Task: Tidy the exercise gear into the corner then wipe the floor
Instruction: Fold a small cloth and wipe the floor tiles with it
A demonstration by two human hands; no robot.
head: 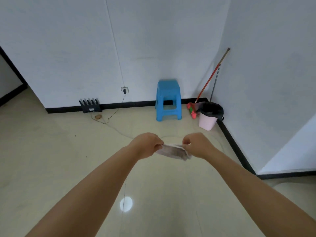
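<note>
- Both arms reach forward over the floor. The left hand and the right hand each pinch one end of a soiled grey-white cloth, fingers curled tight on it. It hangs stretched between them in the air, well above the tiles.
- The step looks like readying the cloth for wiping. Done well, I judge: spread or fold it flat, turn a cleaner face down, then press it to the tiles with a flat palm, working toward the room corner.
- Hard to tell: whether the cloth is wet, and how the fingertips sit beneath it.
- Farther off, a thin cable trails on the floor; wiping should skirt it.
- By the far wall stand a blue stool and a dark finned object, unidentifiable.
- In the corner: a pink bin and a broom.
- No exercise gear is recognisable anywhere.
</note>
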